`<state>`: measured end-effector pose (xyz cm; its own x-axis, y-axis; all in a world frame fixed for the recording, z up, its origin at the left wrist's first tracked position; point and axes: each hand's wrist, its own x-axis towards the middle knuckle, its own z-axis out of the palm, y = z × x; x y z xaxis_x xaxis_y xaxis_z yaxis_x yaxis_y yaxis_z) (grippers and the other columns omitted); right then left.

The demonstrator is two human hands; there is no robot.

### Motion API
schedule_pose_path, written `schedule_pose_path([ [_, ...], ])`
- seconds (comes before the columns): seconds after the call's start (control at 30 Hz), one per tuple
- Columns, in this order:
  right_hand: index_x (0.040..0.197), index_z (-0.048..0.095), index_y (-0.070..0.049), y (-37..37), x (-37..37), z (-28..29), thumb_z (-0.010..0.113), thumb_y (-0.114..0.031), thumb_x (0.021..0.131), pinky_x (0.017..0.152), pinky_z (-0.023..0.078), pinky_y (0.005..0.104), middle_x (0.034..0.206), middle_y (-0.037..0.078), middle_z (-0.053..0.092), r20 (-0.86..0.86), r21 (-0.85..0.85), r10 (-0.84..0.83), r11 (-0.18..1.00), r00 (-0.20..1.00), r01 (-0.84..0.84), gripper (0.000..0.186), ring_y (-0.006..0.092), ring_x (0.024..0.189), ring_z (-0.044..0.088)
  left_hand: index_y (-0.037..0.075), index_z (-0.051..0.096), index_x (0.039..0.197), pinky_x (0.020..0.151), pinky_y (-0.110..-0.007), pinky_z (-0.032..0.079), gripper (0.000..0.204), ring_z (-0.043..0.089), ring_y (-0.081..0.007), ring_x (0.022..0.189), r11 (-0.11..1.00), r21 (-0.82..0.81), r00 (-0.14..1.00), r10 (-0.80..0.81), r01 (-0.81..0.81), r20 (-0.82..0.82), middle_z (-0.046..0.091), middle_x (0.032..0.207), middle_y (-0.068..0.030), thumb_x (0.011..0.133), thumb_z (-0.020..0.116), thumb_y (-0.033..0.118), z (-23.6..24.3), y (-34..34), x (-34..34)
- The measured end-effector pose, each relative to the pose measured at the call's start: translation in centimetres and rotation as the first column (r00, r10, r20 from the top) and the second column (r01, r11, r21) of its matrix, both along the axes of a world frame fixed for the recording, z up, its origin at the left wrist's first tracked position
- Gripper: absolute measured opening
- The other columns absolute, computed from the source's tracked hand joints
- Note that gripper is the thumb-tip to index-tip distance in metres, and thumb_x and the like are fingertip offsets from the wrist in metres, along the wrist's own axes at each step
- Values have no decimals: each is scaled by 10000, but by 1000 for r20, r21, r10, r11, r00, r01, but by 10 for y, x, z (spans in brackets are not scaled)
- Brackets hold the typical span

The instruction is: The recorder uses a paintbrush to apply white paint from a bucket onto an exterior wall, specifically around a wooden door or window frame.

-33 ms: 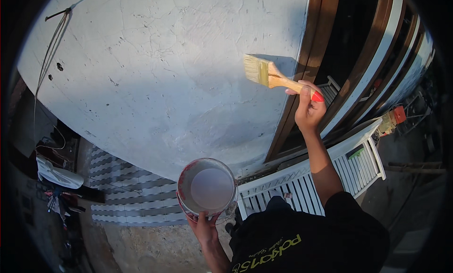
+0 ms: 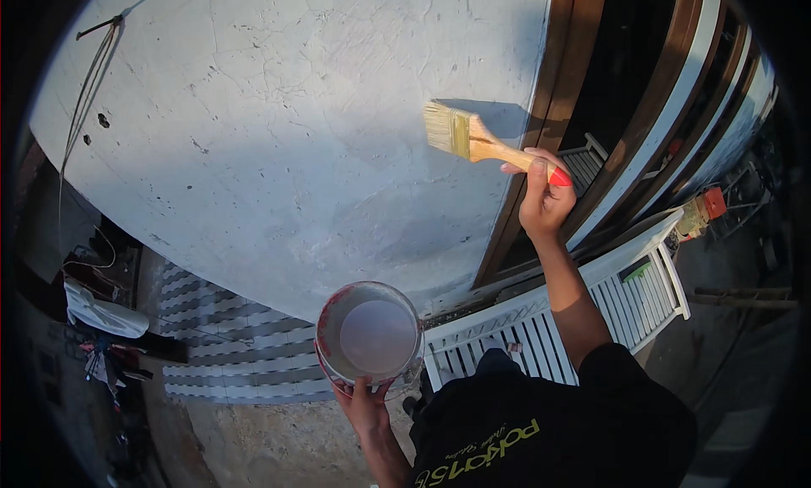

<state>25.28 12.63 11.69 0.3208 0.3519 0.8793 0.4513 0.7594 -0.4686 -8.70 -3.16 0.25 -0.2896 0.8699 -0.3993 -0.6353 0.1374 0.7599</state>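
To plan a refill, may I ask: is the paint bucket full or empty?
Neither full nor empty: the paint bucket holds pale paint, and inner wall shows above the paint's surface. The exact depth I cannot tell.

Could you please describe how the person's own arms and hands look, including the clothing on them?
The right hand and left hand wear no gloves. The right forearm is bare below a short black sleeve; the left sleeve is not visible. The black shirt carries yellow-green lettering.
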Motion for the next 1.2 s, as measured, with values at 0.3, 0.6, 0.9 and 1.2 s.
schedule_pose_path([
  [0.3, 1081, 605, 84, 3, 10, -47, 546, -38, 961, 734, 549, 276, 909, 146, 704, -27, -124, -1, 992, 1000, -2, 182, 198, 806, 709, 134, 266, 1458, 731, -512, 622, 738, 541, -333, 1150, 999, -15, 999, -44, 44, -8, 412, 1382, -155, 808, 527, -97, -2, 2, -2],
  [0.6, 1087, 570, 91, 0, -35, -49, 496, -71, 996, 755, 557, 312, 939, 160, 672, 107, -215, 54, 976, 993, -30, 200, 232, 784, 706, 117, 284, 1431, 740, -505, 624, 693, 549, -323, 1135, 997, 15, 997, -76, 76, -14, 417, 1375, -149, 815, 524, -91, 3, -1, 2],
  [0.9, 1123, 563, 89, 6, -37, -32, 500, -81, 999, 744, 544, 293, 941, 174, 673, 147, -147, 74, 988, 986, -52, 219, 238, 798, 709, 117, 281, 1448, 742, -493, 623, 725, 552, -319, 1132, 999, -2, 999, -45, 45, -11, 430, 1368, -155, 795, 506, -106, -4, -5, 0],
  [1.2, 1135, 570, 100, -3, -37, -38, 518, -55, 985, 725, 539, 282, 924, 169, 689, 63, -69, 10, 998, 998, -6, 222, 222, 829, 708, 101, 292, 1432, 737, -494, 626, 690, 566, -287, 1097, 999, -29, 999, -20, 20, -28, 466, 1321, -143, 812, 528, -87, -2, -7, 3],
])
